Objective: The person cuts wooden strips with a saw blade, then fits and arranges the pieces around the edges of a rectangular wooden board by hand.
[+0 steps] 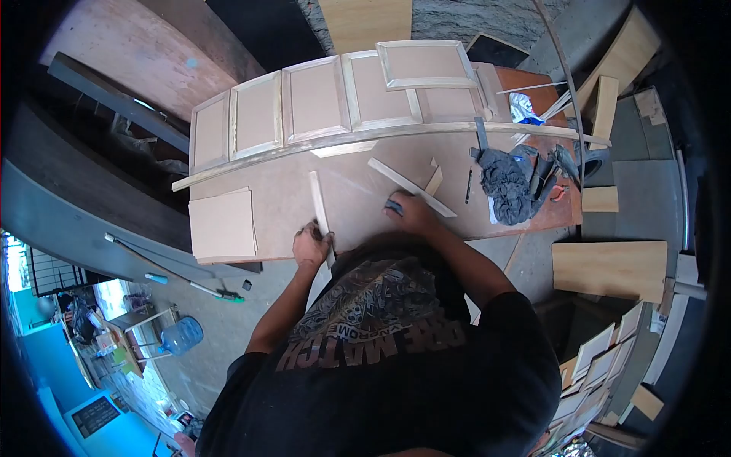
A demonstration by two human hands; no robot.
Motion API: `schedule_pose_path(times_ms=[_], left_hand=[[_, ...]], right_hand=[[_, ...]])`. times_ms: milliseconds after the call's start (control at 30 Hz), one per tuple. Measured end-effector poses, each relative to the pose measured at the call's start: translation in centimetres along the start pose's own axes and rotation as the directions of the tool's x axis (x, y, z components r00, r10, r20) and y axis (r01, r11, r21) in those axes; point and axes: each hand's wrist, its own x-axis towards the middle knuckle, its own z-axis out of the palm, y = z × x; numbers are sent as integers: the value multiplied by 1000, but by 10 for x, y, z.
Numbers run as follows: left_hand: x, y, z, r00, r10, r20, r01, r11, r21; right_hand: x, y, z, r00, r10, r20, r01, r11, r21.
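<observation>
At the near edge of the workbench, my left hand (pixel 311 244) is closed round the lower end of a narrow wooden strip (pixel 317 196), which points away from me. My right hand (pixel 413 214) is closed on a small dark object (pixel 393 206) just above the board. Fingers hide most of that object, so its kind is unclear. Beyond the right hand lies a second wooden strip (pixel 412 186), set diagonally, with a short wood piece (pixel 434 181) against it. A black pencil-like stick (pixel 468 186) rests farther right.
Several framed panels (pixel 316 97) line the back of the bench behind a long wooden batten (pixel 365 134). Thin flat sheets (pixel 221 224) are stacked at left. A dark crumpled cloth (pixel 505 186) and a metal square (pixel 480 133) lie at right. A broom (pixel 175 268) is on the floor.
</observation>
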Motion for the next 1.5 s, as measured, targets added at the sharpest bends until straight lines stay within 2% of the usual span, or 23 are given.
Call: schedule_pose_path(times_ms=[67, 167, 267, 367, 533, 567, 633, 733, 867, 1067, 1167, 1267, 1367, 1467, 1500], left_hand=[[0, -4, 6, 999, 45, -5, -45, 999, 0], [1, -9, 16, 994, 107, -5, -107, 994, 1], [4, -8, 14, 995, 100, 16, -100, 995, -6], [6, -6, 10, 993, 98, 62, -98, 995, -2], [3, -5, 7, 989, 149, 12, -149, 988, 40], [4, -6, 7, 990, 130, 48, -131, 991, 28], [7, -7, 8, 988, 95, 120, -96, 995, 5], [9, -10, 11, 971, 192, 144, -191, 981, -22], [11, -12, 10, 970, 190, 154, -181, 981, -73], [11, -12, 12, 969, 180, 167, -179, 984, -23], [13, -14, 14, 968, 187, 170, -184, 982, -29], [12, -11, 11, 968, 191, 160, -191, 981, -16], [11, -9, 9, 969, 178, 174, -178, 984, -16], [13, -13, 14, 968, 164, 189, -161, 986, -31], [13, -14, 16, 970, 158, 183, -157, 987, -22]], right_hand=[[2, 9, -1, 980, -48, -191, 37, 998, -60], [3, 12, -15, 958, 66, -278, -105, 986, -127], [-2, 27, -11, 948, 77, -310, -139, 973, -185], [-1, 30, -10, 955, 150, -255, -208, 954, -216], [1, 26, -11, 960, 124, -253, -178, 963, -203], [1, 25, -12, 962, 126, -243, -178, 962, -206], [3, 29, -11, 964, 83, -253, -139, 968, -210], [4, 35, -8, 965, 47, -258, -109, 967, -232], [2, 42, -2, 944, -30, -328, -58, 965, -255], [2, 39, -6, 947, 21, -319, -99, 968, -230], [3, 36, -7, 955, 97, -279, -169, 954, -248], [2, 43, -1, 940, 53, -337, -139, 961, -238], [3, 38, -5, 949, 112, -294, -183, 956, -227], [2, 36, -8, 938, 16, -346, -89, 976, -197], [1, 37, -7, 940, 29, -339, -103, 974, -203]])
